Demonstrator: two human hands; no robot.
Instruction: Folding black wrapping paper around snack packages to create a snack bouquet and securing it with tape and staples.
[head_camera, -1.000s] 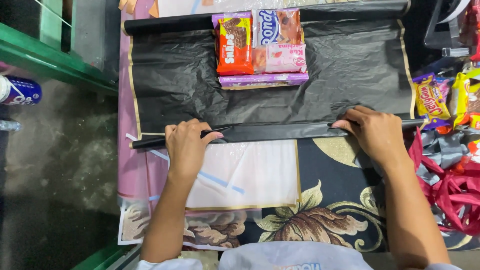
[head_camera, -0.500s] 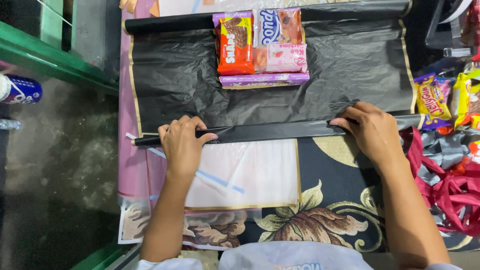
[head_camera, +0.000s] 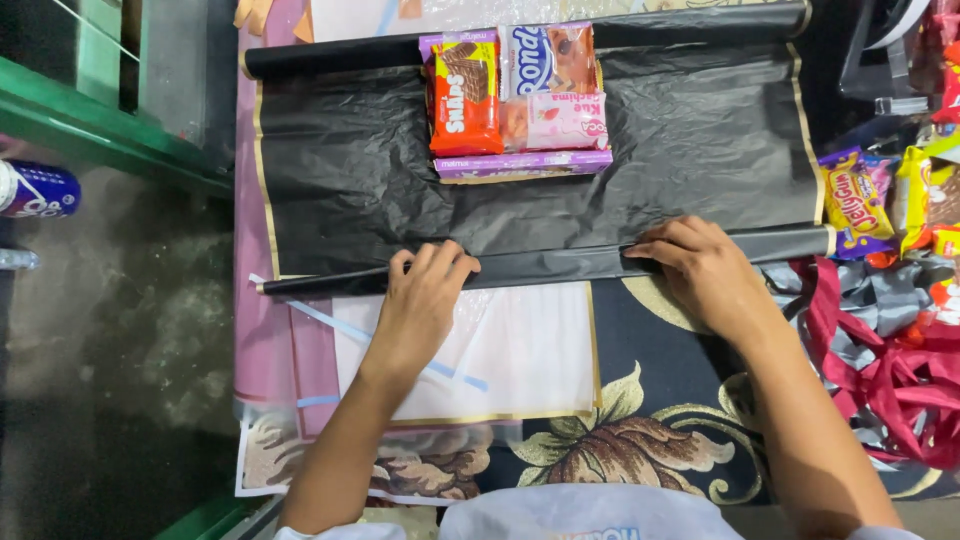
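Both hands, left hand (head_camera: 425, 300) and right hand (head_camera: 700, 270), have rolled the black paper roll (head_camera: 560, 265) farther, grips flat, pressed on it.

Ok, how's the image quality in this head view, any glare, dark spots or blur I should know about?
In the head view, both hands, left hand and right hand, look sharp, with no motion blur. The black sheet catches soft sheen along its creases, and the snack packets show mild glare. The floor at left falls into deep shadow, so detail there is lost. Straight edges bow slightly toward the frame's edges.
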